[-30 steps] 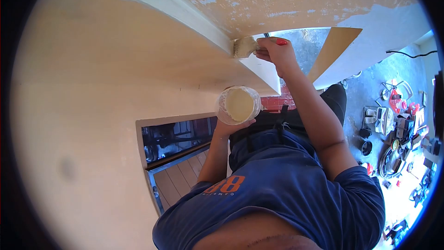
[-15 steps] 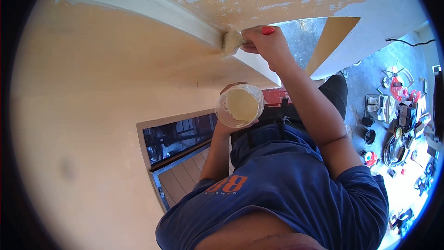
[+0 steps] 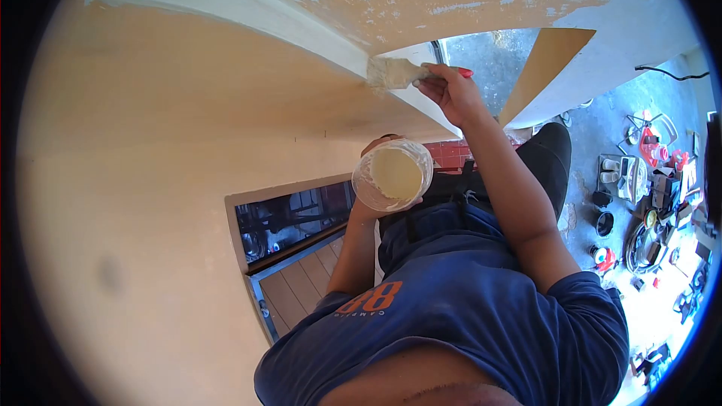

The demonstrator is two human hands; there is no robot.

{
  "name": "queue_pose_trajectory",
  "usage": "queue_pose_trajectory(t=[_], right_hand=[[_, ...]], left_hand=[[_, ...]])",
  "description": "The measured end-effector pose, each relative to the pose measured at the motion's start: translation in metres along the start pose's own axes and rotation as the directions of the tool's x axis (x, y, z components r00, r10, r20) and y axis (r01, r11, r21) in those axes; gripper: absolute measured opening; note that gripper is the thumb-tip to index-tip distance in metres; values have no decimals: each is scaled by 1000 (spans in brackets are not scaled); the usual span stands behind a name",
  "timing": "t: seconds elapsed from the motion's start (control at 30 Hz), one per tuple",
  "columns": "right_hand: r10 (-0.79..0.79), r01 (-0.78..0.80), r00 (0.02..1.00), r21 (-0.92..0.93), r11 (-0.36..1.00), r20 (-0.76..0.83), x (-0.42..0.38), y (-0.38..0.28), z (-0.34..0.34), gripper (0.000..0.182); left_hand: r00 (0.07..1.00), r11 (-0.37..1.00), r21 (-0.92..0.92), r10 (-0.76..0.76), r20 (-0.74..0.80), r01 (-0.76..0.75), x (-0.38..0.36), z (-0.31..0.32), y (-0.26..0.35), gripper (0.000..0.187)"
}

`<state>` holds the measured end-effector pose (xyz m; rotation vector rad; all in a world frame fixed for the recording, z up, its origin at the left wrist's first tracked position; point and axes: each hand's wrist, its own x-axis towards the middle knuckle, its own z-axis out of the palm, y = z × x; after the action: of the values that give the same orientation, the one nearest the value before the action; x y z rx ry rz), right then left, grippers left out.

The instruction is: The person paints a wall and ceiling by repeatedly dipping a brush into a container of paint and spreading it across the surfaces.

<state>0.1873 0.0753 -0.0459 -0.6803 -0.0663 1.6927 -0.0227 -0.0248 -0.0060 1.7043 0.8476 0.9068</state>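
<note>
The right hand (image 3: 451,94) has its grip closed around the red handle of a paintbrush (image 3: 398,73), fingers pinched near the ferrule. Half a second ago the bristles were pressed into the crease where the pale cornice (image 3: 248,7) meets the wall; now the brush has turned flatter and slid a little along the cornice's lower edge, with the wrist dropped below it. That reads as one stroke finishing and the brush laying off fresh paint along the same strip. Below the cornice, the left hand (image 3: 376,207) cups a clear plastic tub of cream paint (image 3: 394,174) from underneath, its grip wrapped on the tub's base; the tub has sunk slightly and sits just under the brush. Further below the cornice, a window (image 3: 289,218) opens in the wall.
</note>
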Motion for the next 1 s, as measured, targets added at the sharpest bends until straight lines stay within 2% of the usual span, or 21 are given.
queue_pose_trajectory(t=[0.07, 0.2, 0.27, 0.4, 0.47, 0.6, 0.67, 0.7, 0.8, 0.87, 1.0], right_hand=[[26, -31, 996, -54, 998, -86, 5, 0, -12, 25], [10, -19, 996, -101, 995, -91, 3, -18, -17, 25], [-70, 26, 988, -294, 955, -141, -4, -28, 1, 24], [-82, 59, 995, -331, 942, -57, -15, -34, 41, 22], [-125, 107, 992, -424, 899, -14, -28, -39, 66, 22], [-106, 109, 994, -366, 924, 28, -45, -56, 94, 22], [-166, 189, 980, -244, 951, 112, -50, -62, 99, 23], [-165, 187, 980, -240, 953, 108, -48, -61, 97, 23], [-166, 182, 978, -126, 975, 129, -40, -57, 76, 23], [-111, 116, 990, -51, 992, 85, -28, -38, 52, 23], [-28, 26, 999, -90, 996, -19, 2, 3, -15, 23]], left_hand=[[999, 997, 60, 44, 18, -45, 4, 0, 2, 100], [998, 994, 92, 54, 30, -57, 6, 0, 0, 101], [997, 992, 100, 73, 24, -75, 8, 1, 2, 103], [993, 983, 147, 97, 63, -106, 10, 2, 7, 104], [996, 994, 69, 82, -20, -80, 13, 7, 13, 92], [997, 996, 32, 77, -9, -77, 13, 8, 10, 90], [997, 994, 87, 60, 49, -64, 8, 4, -2, 107], [997, 994, 88, 55, 53, -60, 7, 4, -3, 107], [998, 999, -12, 33, 47, -33, 8, 2, -3, 106], [994, 994, -94, 70, 78, -62, 11, 1, -1, 105], [997, 997, -18, 73, 35, -72, 5, 2, -4, 105]])
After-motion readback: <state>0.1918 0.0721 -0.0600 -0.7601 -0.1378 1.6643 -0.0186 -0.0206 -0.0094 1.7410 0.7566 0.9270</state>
